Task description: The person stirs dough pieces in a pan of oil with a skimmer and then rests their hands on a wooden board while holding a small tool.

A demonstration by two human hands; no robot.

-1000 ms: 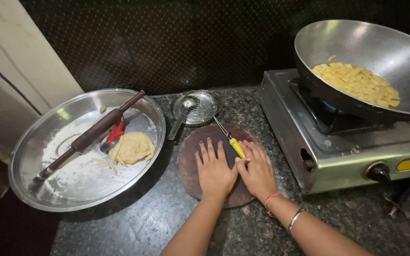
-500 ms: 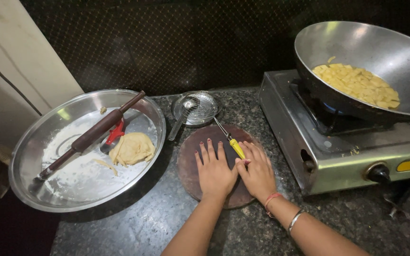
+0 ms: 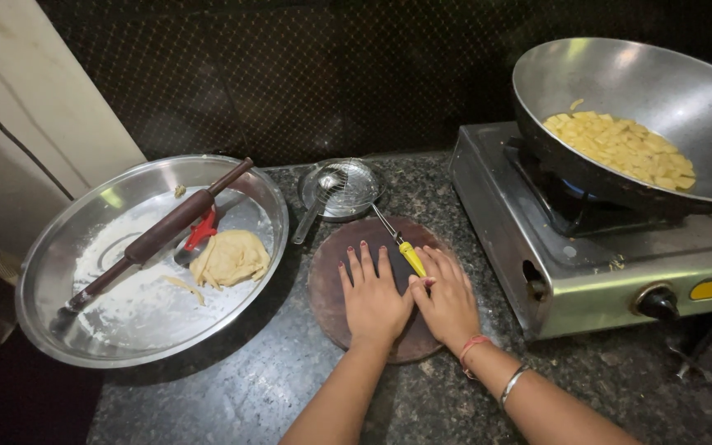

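Hands lie flat and open, side by side, on the round wooden board [image 3: 335,288]: the left hand [image 3: 374,301] and the right hand [image 3: 448,301] press palm-down with fingers spread, gripping nothing. Just behind the right hand, on the board, lies a yellow-handled tool [image 3: 405,251]. Behind the board is a wire strainer [image 3: 344,188]. Left of the board, a steel tray [image 3: 59,272] holds dough [image 3: 230,257] and a rolling pin [image 3: 162,232]. Right of the board stands a stove [image 3: 587,264] with a pan [image 3: 644,91].
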